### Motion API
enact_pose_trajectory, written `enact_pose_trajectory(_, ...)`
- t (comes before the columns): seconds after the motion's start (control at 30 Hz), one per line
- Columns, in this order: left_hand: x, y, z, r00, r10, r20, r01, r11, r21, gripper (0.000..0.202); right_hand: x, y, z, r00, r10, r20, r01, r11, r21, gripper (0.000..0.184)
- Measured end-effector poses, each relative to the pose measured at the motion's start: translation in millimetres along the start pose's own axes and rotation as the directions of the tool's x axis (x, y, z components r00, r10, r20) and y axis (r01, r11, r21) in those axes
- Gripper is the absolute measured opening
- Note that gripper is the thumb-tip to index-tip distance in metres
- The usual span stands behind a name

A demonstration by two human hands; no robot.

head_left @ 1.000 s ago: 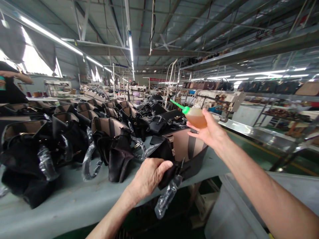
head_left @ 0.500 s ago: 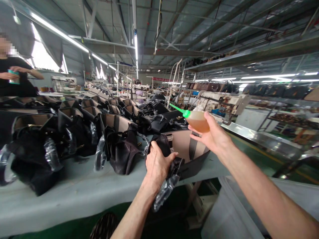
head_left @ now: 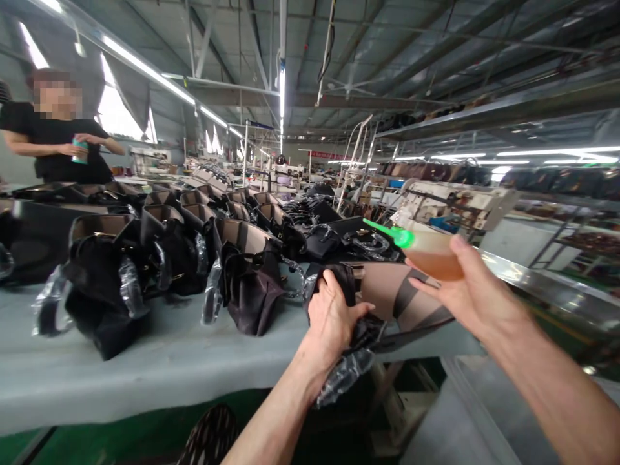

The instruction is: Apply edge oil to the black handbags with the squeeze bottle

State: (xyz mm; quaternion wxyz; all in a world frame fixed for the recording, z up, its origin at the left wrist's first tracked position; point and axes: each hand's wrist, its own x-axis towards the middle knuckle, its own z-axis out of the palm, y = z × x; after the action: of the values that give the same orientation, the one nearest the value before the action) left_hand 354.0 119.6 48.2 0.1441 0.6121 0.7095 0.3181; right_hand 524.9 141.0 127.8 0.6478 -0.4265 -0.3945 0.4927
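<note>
My left hand is closed on the black material of a handbag at the table's front edge. The bag's beige lining shows on its open right side, and a plastic-wrapped handle hangs below my wrist. My right hand grips a squeeze bottle of amber liquid above the bag's right part. The bottle lies tilted on its side, its green nozzle pointing left. Just left of my left hand stands another black handbag, touched by neither hand.
Several black bags with wrapped handles crowd the grey-covered table. A person in black stands at the back left holding a green container. A sewing machine is at the right, above a grey bin.
The view has turned left, so the scene sits further right. My right hand and the bottle have shifted right, away from my left hand. Both hands keep their holds.
</note>
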Motion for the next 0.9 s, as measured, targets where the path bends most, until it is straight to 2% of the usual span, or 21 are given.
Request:
enact_pose_trajectory(0.13,12,8,8.0,1.0,0.019,-0.002,-0.019,1.0,0.009,0.066,0,-1,-11,1.0,-0.007,-0.025,0.007,1.0,0.002,0.022)
enact_pose_trajectory(0.3,1,17,17.3,0.998,0.051,-0.021,-0.05,0.997,0.054,0.053,0,-4,-35,0.996,-0.04,-0.082,0.043,0.998,0.036,0.025)
enact_pose_trajectory(0.47,1,25,24.5,1.0,0.022,0.015,-0.023,0.999,0.041,0.068,1,-1,-47,0.992,-0.065,-0.108,0.071,0.996,0.057,0.025)
enact_pose_trajectory(0.53,4,26,29.3,1.0,0.022,0.004,-0.022,1.0,0.014,0.067,2,1,-50,0.99,-0.08,-0.113,0.088,0.994,0.066,0.026)
enact_pose_trajectory(0.73,8,16,43.0,0.985,0.166,0.047,-0.159,0.979,-0.13,0.037,-1,-2,-54,0.988,-0.076,-0.137,0.093,0.988,0.125,0.028)
enact_pose_trajectory(0.83,9,11,39.6,0.957,0.288,-0.028,-0.285,0.926,-0.247,0.031,-9,-7,-58,0.98,-0.053,-0.192,0.087,0.981,0.173,0.027)
enact_pose_trajectory(0.9,11,11,30.6,0.919,0.386,-0.074,-0.391,0.876,-0.283,0.032,-19,-12,-61,0.976,-0.027,-0.218,0.07,0.978,0.195,0.032)
